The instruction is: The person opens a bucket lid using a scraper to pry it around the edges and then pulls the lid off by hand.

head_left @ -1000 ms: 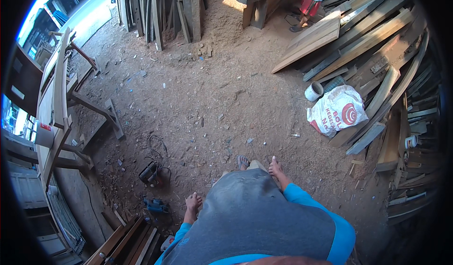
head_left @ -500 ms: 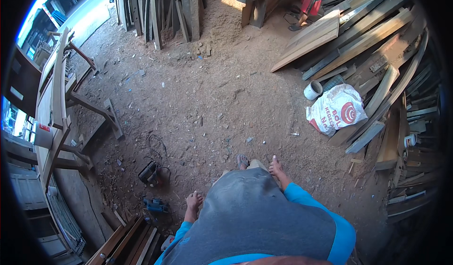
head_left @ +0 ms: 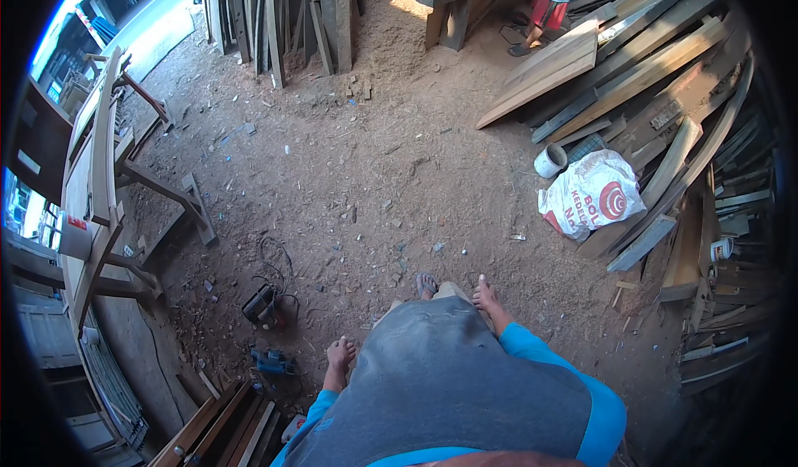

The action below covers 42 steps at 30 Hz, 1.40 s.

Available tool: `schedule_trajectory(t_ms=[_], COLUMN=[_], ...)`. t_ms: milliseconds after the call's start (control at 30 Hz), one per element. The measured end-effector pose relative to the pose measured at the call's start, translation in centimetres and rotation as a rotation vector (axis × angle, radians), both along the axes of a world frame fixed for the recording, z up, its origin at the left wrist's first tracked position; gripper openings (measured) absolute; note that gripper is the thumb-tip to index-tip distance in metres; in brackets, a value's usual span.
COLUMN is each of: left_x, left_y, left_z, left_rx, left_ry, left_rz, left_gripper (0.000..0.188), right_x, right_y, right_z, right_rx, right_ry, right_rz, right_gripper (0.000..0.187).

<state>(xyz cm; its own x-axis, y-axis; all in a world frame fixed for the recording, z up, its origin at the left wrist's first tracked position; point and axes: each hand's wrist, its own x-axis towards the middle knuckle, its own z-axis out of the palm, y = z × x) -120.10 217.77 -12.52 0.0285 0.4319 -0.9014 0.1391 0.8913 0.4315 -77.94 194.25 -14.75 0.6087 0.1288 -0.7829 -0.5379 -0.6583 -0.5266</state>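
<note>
Plainly both hands [head_left: 339, 357] open, empty.

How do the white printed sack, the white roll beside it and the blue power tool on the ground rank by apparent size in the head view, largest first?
1. White printed sack, clearly largest.
2. Blue power tool and white roll: look about alike, so left unranked.

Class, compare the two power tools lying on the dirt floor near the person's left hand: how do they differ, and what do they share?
The dark tool is black with some red; the blue tool is mostly blue. The dark tool lies farther from the left hand, with a cord looped above it; the blue tool lies just beside that hand. Both rest untouched on the sawdust-strewn floor.
</note>
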Motion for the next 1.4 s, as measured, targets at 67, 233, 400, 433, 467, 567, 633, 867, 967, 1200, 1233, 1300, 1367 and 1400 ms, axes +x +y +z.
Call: schedule_trajectory(t_ms=[67,233,400,433,467,567,633,867,967,1200,1233,1300,1367,1400], left_x=[-0.1,-0.5,-0.8,-0.7,-0.6,-0.7,-1.0,-0.8,-1.8,-4.3,-2.7,-1.6,-2.6,-2.9], left_y=[0.0,0.1,0.3,0.4,0.4,0.4,0.5,0.4,0.6,0.9,1.0,1.5,1.1,1.0], left_z=[-0.2,-0.4,-0.6,-0.5,-0.4,-0.4,-0.8,-2.1,-3.3,-4.5,-3.2,-1.1,-1.1,-1.1], left_rx=[-0.013,-0.020,-0.023,-0.021,-0.015,-0.011,-0.016,0.001,-0.030,-0.025,0.013,0.052,0.046,0.057], left_ry=[-0.024,-0.065,-0.090,-0.081,-0.076,-0.072,-0.082,-0.143,-0.256,-0.192,-0.123,-0.055,-0.066,-0.051], left_rz=[0.005,-0.015,-0.010,-0.009,-0.014,-0.014,-0.002,-0.042,-0.047,-0.033,-0.052,-0.074,-0.059,-0.043], left_gripper=[0.024,0.026,0.026,0.026,0.026,0.025,0.024,0.023,0.024,0.022,0.022,0.022,0.022,0.023], right_x=[0.0,0.0,0.0,0.0,-0.1,0.0,-0.1,0.7,1.0,0.3,0.7,0.8,0.6,0.8], right_y=[-0.1,0.0,0.0,0.0,0.0,-0.1,0.1,-0.7,-0.3,1.0,0.0,-1.5,-0.7,-0.2], right_z=[0.2,0.1,-0.6,-0.7,-0.9,-0.9,-0.8,-1.5,-2.0,-2.2,-2.2,-4.0,-3.5,-3.4], right_rx=[0.002,-0.005,0.008,0.007,0.007,0.042,0.043,0.058,0.024,0.121,0.064,-0.004,-0.011,0.009], right_ry=[0.010,0.007,-0.003,-0.008,-0.013,0.029,0.036,0.037,-0.018,0.094,0.070,0.027,0.028,0.040], right_rz=[-0.007,-0.030,-0.042,-0.037,-0.033,-0.043,-0.065,-0.062,-0.051,-0.147,-0.112,-0.045,0.013,0.048], right_gripper=[0.080,0.073,0.064,0.063,0.062,0.062,0.061,0.062,0.073,0.061,0.067,0.086,0.090,0.090])
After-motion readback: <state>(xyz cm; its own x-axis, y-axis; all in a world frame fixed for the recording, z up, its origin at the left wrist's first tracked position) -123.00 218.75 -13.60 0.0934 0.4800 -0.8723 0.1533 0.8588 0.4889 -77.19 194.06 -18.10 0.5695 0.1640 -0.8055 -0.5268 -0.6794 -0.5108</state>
